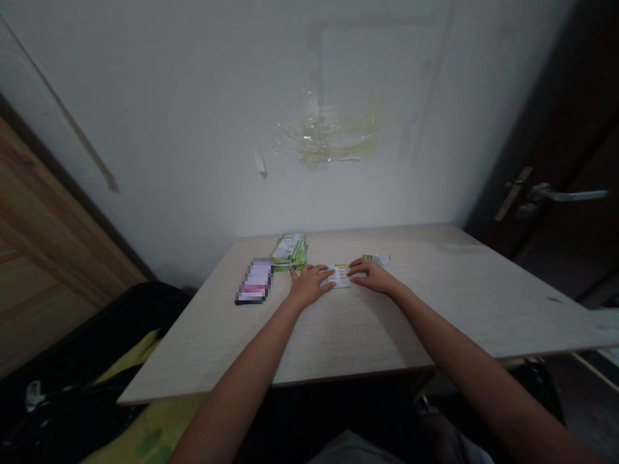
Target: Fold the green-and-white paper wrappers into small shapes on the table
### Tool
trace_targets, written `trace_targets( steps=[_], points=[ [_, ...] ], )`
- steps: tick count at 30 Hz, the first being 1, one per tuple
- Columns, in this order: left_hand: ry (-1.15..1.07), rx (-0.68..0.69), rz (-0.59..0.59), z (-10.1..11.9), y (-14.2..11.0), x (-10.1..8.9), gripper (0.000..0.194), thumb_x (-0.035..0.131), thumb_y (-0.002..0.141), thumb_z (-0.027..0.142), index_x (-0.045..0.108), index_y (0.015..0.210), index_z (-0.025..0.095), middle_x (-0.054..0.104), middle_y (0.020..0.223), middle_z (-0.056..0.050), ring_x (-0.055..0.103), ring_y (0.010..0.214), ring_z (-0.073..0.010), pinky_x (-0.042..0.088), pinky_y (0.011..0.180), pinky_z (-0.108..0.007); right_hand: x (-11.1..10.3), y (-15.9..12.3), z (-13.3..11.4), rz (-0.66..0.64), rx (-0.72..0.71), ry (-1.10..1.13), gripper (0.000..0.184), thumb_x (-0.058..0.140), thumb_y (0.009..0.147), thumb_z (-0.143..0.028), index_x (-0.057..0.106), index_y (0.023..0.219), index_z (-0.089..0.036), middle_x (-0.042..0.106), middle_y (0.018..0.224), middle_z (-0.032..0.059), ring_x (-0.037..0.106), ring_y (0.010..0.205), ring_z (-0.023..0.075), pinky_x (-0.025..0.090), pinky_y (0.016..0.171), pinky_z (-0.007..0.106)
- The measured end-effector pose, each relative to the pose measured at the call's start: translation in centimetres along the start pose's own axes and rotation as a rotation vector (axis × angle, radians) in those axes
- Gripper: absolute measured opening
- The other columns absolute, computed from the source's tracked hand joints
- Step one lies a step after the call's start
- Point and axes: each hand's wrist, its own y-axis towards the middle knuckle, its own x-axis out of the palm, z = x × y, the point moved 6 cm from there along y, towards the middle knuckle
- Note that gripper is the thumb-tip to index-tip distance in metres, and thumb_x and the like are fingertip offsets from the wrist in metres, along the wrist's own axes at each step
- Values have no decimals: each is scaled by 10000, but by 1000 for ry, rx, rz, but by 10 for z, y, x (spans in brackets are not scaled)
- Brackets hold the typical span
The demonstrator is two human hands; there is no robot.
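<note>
A small white and green printed packet (341,277) with red and yellow marks lies flat on the pale wooden table (338,335), between my two hands. My left hand (308,285) rests on the tabletop, fingers spread, its fingertips at the packet's left edge. From the other side my right hand (371,276) touches the packet's right edge with its fingers apart and slightly bent. Just behind the right hand lies another green and white packet (382,260), partly hidden by it. A pile of similar green packets (290,251) lies beyond my left hand.
A phone (255,281) with a blurred screen lies left of my left hand. The table's far edge meets a white wall (193,129) with tape remnants (333,138). A dark door with a metal handle (565,194) stands at right. Dark bags (97,341) lie at left.
</note>
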Motion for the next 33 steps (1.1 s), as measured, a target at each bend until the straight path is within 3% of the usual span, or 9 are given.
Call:
trace_targets(
  steps=[8, 14, 33],
  points=[
    [-19, 3, 0, 0, -1, -1, 461, 449, 948, 627, 540, 1378, 491, 521, 1499, 28, 392, 1372, -337, -8, 1140, -742, -1, 2, 1, 20, 26, 27, 138, 692, 852, -285, 813, 897, -235, 703, 1163, 94, 647, 1070, 214, 489, 996, 378],
    [-2, 9, -8, -1, 1, 1, 475, 448, 943, 636, 535, 1386, 488, 523, 1495, 27, 384, 1378, -346, 8, 1151, -729, -2, 5, 0, 87, 60, -57, 158, 671, 865, -261, 815, 921, -229, 712, 1172, 112, 655, 1076, 234, 492, 999, 403],
    [1, 28, 10, -3, 3, 4, 457, 457, 948, 621, 553, 1373, 483, 539, 1479, 22, 409, 1361, -341, 15, 1154, -735, 5, 21, -1, 38, 192, -244, 264, 598, 931, -281, 780, 1104, -201, 703, 1250, 119, 631, 1174, 239, 426, 1060, 341]
  ],
)
